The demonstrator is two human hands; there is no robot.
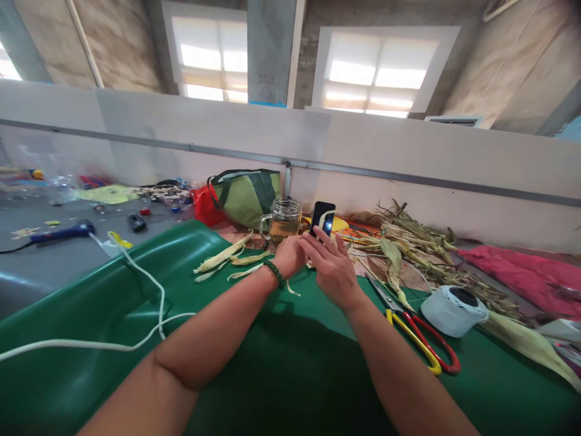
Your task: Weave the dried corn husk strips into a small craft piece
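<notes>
My left hand [291, 255], with a green bead bracelet at its wrist, is closed near the middle of the green mat [299, 339]. Beside and partly over it is my right hand [333, 266], its fingers bent toward the left one. A pale husk strip [325, 217] rises from between the hands in front of a dark phone [319, 212]. Another strip end hangs below them. Pale corn husks [222, 257] lie left of my left hand. A glass mug [284, 223] with amber liquid stands just behind.
Red-and-yellow scissors [415, 330] and a white thread roll [454, 310] lie at the right. Dried stalks [417, 242] and pink cloth [526, 275] are behind them. A green bag [249, 197] stands at the back; a white cord [154, 284] crosses the left side.
</notes>
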